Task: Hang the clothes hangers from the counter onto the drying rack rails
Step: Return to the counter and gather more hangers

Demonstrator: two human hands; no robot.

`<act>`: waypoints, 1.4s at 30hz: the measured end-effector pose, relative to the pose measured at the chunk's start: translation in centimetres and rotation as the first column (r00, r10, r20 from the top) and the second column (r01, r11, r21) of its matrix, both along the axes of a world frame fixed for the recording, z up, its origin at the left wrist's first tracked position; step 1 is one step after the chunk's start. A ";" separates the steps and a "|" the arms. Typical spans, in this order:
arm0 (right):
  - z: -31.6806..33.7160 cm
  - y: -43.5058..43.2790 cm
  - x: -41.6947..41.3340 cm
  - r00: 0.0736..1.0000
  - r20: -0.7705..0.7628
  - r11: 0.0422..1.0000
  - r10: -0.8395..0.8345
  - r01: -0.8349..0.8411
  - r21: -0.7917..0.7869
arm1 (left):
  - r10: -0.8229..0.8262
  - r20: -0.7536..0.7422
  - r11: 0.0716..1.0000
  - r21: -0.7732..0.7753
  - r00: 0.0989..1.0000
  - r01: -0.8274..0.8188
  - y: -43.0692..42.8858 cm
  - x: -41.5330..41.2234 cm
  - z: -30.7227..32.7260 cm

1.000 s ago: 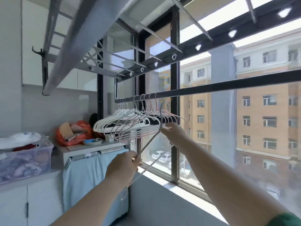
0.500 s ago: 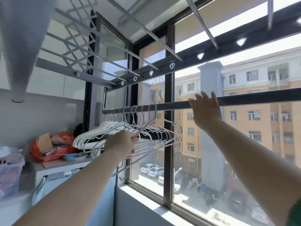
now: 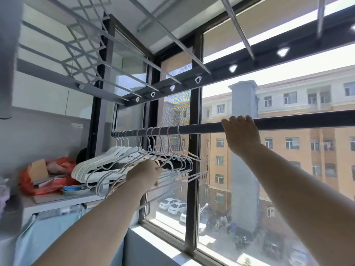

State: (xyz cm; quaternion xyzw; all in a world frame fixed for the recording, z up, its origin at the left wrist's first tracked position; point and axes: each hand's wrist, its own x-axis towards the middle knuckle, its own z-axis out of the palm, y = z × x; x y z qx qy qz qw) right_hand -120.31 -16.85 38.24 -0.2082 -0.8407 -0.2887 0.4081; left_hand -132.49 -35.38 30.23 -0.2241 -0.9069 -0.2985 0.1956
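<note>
My left hand [image 3: 144,172] grips the wire of a hanger [image 3: 179,139] whose hook sits over the rail [image 3: 201,128], up and right of that grip, while my right hand [image 3: 242,135], farther right, curls over the same horizontal rail.

Orange bag [image 3: 26,182] left; apartment building [image 3: 299,156], parked cars [image 3: 173,205] beyond window [image 3: 192,179].
</note>
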 end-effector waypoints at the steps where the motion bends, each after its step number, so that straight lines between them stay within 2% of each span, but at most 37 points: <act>1: 0.0 0.0 -0.1 1.000 0.003 1.000 0.001 -0.001 -0.004 | 0.001 0.001 1.000 0.001 1.000 -0.001 0.2 -0.2 -0.2; 12: -0.2 -0.2 0.6 0.999 0.038 1.000 0.008 -0.008 -0.012 | -0.054 0.064 0.997 0.050 0.996 0.050 0.1 0.2 -1.1; 15: -0.9 -0.6 1.5 0.999 0.049 1.000 0.009 -0.009 -0.004 | -0.019 0.004 0.999 0.039 1.000 0.019 -0.5 0.5 -0.9; 19: -1.9 -1.2 3.1 0.999 0.037 1.000 0.014 -0.014 0.007 | -0.045 -0.141 0.986 0.156 0.989 0.067 -1.8 2.0 -1.0; 22: -2.5 -2.0 4.4 1.000 0.017 1.000 0.009 -0.009 -0.008 | -0.080 -0.285 0.966 0.214 0.955 0.144 -2.7 3.9 -1.4; 26: -4.1 -3.7 6.6 0.999 -0.026 0.996 0.030 -0.032 -0.088 | -0.223 -0.383 0.937 0.169 0.896 0.306 -3.4 6.9 -2.4; 32: -9.1 -5.6 12.7 0.997 0.032 0.977 -0.071 0.076 -0.200 | -0.492 -0.288 0.847 0.058 0.822 0.528 -3.1 12.0 -5.0; 36: -12.8 -6.2 20.3 0.976 0.118 0.917 -0.182 0.212 -0.337 | -0.635 -0.196 0.758 0.025 0.747 0.652 -0.4 16.6 -7.3; 39: -15.7 -6.2 27.5 0.940 0.234 0.834 -0.249 0.331 -0.442 | -0.747 -0.098 0.663 -0.024 0.658 0.749 2.5 21.6 -9.7; 42: -18.4 -5.9 35.3 0.903 0.267 0.695 -0.337 0.430 -0.577 | -0.834 0.002 0.549 -0.095 0.552 0.830 4.8 27.7 -11.8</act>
